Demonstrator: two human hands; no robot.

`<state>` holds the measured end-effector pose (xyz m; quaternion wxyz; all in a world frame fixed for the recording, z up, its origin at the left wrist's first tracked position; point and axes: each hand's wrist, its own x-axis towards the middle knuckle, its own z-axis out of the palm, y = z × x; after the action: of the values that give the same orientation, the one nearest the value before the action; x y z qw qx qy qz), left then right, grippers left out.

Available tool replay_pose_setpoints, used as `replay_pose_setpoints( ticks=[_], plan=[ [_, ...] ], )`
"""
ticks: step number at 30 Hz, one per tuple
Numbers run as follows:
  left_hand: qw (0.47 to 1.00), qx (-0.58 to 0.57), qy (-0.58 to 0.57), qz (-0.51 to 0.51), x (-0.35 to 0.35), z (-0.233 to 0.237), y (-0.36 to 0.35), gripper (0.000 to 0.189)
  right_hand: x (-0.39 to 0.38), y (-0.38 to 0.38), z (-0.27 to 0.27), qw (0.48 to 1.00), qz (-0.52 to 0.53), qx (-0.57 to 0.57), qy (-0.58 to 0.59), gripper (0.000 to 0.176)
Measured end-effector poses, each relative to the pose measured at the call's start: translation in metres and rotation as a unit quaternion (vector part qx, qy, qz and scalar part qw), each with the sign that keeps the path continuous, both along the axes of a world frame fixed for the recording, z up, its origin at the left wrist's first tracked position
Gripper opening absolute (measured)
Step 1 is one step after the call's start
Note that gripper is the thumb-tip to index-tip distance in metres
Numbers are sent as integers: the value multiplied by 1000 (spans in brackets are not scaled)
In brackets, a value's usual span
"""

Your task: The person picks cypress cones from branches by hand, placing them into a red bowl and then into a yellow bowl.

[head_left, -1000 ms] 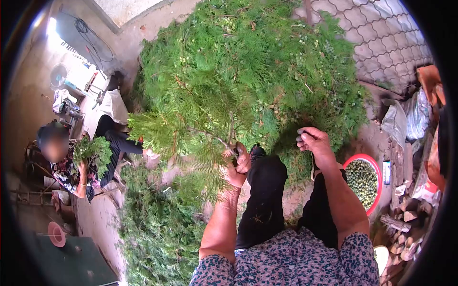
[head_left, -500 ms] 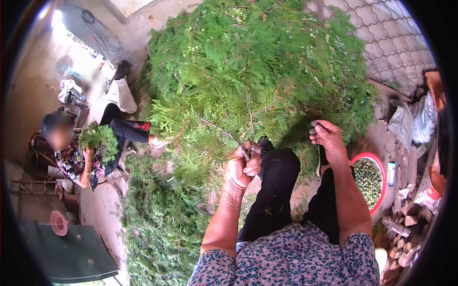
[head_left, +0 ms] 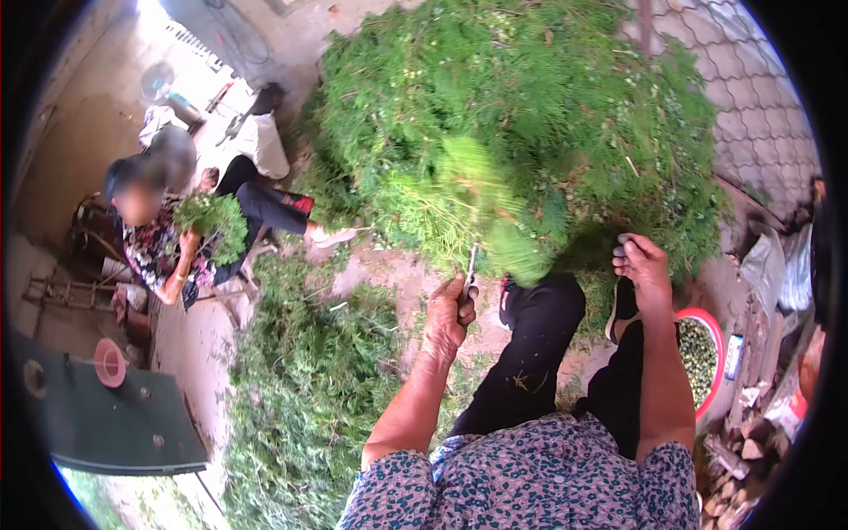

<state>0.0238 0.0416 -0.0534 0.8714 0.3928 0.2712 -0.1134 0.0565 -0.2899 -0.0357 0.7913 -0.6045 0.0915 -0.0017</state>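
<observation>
My left hand (head_left: 451, 311) is closed round the woody stem of a leafy evergreen branch (head_left: 464, 208). The sprays of that branch are smeared by motion and fan out above my fist, over a large heap of cut evergreen branches (head_left: 530, 97) dotted with pale berries. To the right, apart from the branch, my right hand (head_left: 643, 265) is held up with its fingers curled against the thumb. Whatever those fingers may hold is too small to tell. Just below it stands a red-rimmed basin (head_left: 717, 362) filled with small green berries.
At the left another person (head_left: 163, 225) sits holding a green sprig (head_left: 216, 228). More cut greenery (head_left: 300, 380) lies on the floor at my left. A dark green table (head_left: 115, 424) carries a pink bowl (head_left: 109, 362). Firewood (head_left: 738, 455) and plastic bags (head_left: 768, 269) line the right side.
The branch in my left hand has swung from spreading leftward to pointing more upright, its leaves now blurred. My right hand stays raised with curled fingers. The whole view has shifted a little.
</observation>
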Motion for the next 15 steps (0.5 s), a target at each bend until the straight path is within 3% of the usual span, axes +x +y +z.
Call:
replay_pose_setpoints(
  ticks=[6,8,11,12,13,14,15],
  plan=[
    [996,69,47,14,-44,-45,62,12,-2,1,1,1000,5,-13,10,20],
    [979,108,160,59,-62,-52,91,11,-2,1,2,1000,5,-20,13,19],
    [932,200,215,212,-106,-54,162,16,-1,-2,-3,1000,9,-9,8,18],
    [880,400,197,162,-141,-48,194,10,-2,-3,-2,1000,6,-4,9,18],
    [789,582,169,101,-169,-40,228,11,-3,-5,-1,1000,4,1,10,18],
    [831,290,187,437,-181,-11,253,10,-4,-6,2,1000,-8,1,8,18],
    [807,275,107,512,-238,-72,354,12,-5,-6,6,1000,-15,0,13,18]
  ],
)
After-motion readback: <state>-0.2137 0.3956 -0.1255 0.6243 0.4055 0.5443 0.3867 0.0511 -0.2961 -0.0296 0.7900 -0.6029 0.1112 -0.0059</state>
